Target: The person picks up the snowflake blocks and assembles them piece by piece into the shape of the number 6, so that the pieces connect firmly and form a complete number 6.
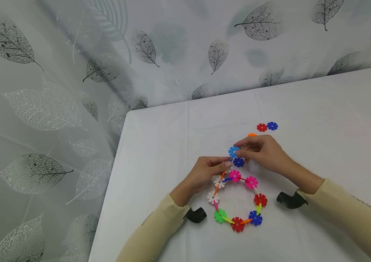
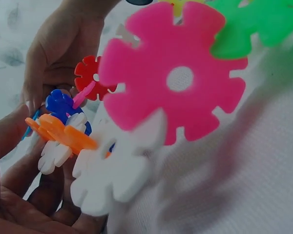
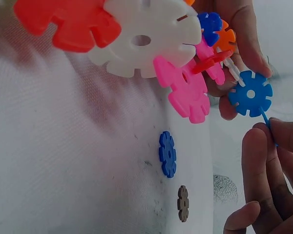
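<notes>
Notched plastic flower discs, slotted edge to edge, form a colourful ring in front of the person. A short branch with a white disc and an orange disc rises from its upper left. My left hand pinches the end of this branch, at a blue disc. Between its thumb and fingers, my right hand pinches a light blue disc. In the right wrist view, that piece is edge-on and meets the rim of the blue disc. Fingers hide part of the branch.
A dark blue disc lies just under the hands. Beyond the right hand are an orange disc, a red disc and another blue disc. Leaf-patterned curtains border the white-covered table at the back and left.
</notes>
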### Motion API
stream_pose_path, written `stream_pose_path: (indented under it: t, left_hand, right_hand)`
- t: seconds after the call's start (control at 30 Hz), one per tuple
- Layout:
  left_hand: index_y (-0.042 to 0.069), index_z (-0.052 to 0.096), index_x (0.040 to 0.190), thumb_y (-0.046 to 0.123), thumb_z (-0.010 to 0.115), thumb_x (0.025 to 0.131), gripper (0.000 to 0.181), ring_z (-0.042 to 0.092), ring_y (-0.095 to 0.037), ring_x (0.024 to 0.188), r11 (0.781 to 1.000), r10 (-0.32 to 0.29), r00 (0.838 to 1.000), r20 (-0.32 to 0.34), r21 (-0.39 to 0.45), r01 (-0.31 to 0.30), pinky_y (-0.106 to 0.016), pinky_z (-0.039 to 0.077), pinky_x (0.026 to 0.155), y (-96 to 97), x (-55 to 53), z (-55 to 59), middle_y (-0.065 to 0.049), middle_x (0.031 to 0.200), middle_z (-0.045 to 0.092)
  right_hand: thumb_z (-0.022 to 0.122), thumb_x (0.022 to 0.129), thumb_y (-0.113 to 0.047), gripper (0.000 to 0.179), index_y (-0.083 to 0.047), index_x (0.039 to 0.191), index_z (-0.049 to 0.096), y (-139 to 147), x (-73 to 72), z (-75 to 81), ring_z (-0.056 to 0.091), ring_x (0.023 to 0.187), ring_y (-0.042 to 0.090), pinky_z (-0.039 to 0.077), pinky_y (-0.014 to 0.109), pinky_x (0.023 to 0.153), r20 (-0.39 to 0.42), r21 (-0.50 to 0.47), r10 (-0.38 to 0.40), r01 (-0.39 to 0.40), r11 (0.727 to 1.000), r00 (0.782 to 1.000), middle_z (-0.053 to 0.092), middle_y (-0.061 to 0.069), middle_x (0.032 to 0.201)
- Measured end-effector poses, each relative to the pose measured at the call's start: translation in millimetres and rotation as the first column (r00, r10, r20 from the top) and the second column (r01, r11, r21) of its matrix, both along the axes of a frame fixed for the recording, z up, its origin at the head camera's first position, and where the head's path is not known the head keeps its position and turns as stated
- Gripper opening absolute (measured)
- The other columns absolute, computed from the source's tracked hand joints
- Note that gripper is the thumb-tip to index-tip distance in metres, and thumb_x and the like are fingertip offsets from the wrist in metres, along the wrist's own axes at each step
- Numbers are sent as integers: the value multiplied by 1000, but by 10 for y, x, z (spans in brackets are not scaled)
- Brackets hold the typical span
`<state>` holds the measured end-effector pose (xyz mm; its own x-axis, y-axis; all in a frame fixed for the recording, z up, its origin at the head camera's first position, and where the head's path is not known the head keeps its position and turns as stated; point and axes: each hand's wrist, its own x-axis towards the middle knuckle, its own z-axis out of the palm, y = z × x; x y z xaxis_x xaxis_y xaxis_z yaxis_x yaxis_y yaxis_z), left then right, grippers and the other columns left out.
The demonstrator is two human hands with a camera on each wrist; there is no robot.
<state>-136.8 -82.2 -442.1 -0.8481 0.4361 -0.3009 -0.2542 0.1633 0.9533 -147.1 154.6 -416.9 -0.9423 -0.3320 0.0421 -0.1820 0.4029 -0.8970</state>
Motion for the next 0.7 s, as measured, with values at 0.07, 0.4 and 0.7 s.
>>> stream_pose_path:
  t: [0.07, 0.4, 0.7]
  left_hand:
    - [4, 71, 127, 21, 69, 99, 33, 70, -18, 107, 1000, -6, 1000, -11, 3, 7, -31, 53, 94, -2, -5, -1, -7, 115, 74]
    - [3, 70, 128, 20, 68, 99, 34, 68, -17, 110, 1000, -8, 1000, -24, 3, 8, -32, 53, 94, -15, -15, -27, -8, 122, 71]
    - [1, 69, 127, 18, 69, 99, 34, 65, -16, 114, 1000, 15, 1000, 1, 12, -15, -31, 53, 94, -35, 1, -71, -8, 124, 70]
  right_hand:
    - [77, 93, -19, 28, -5, 117, 74, -8, 2, -2, 70, 71, 16, 57, 34, 65, -11, 2, -2, 2, 1000, 1000, 73, 5, 86]
    - [77, 92, -16, 27, -1, 114, 75, -61, 18, -63, 72, 79, 17, 56, 24, 67, -36, -9, -32, 32, 999, 999, 75, 6, 94]
    - [77, 92, -14, 25, -1, 113, 76, -109, 18, -163, 72, 90, 23, 56, 20, 74, -55, -11, -14, 13, 1000, 998, 75, 11, 106]
